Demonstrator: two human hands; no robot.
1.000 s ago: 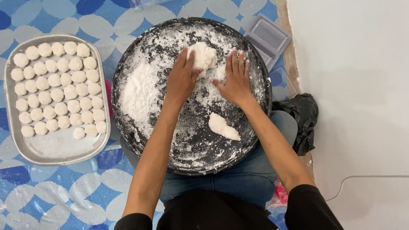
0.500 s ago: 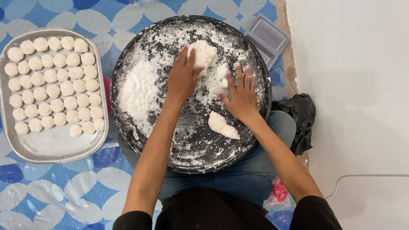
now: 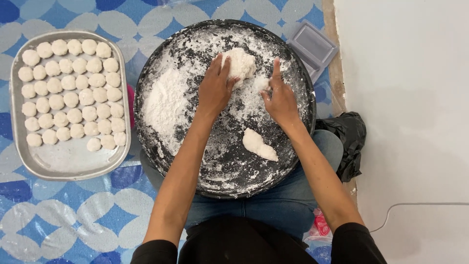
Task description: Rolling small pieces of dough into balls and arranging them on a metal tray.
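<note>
Head view, looking straight down: left hand (image 3: pixel 214 90) lies on the near-left side of a lump of dough (image 3: pixel 238 63) at the far part of a round dark pan (image 3: pixel 151 142), fingers curled loosely against it, pressing rather than gripping. Right hand (image 3: pixel 281 98) rests just right of the lump, fingers released and spread on the floured pan bottom, holding nothing. A smaller dough piece (image 3: pixel 259 145) lies apart, nearer the person, below the right wrist. Loose flour heap (image 3: pixel 166 100) sits at the pan's left. Risks, as judged: the lump sits near the far rim, so a hard push away could ride it up the wall or spill flour onto the blue patterned mat (image 3: pixel 58 220); the right forearm passes close over the small piece and could drag or flatten it; sticky dough may cling to the palm and tear. Room: the pan's middle and near part are open for working. Left rim stands just beside a metal tray (image 3: pixel 68 164) packed with rows of dough balls (image 3: pixel 73 93); a wide left elbow could knock it. A grey plastic box (image 3: pixel 313 48) touches the far-right rim; a white wall (image 3: pixel 405 122) closes off the right.
</note>
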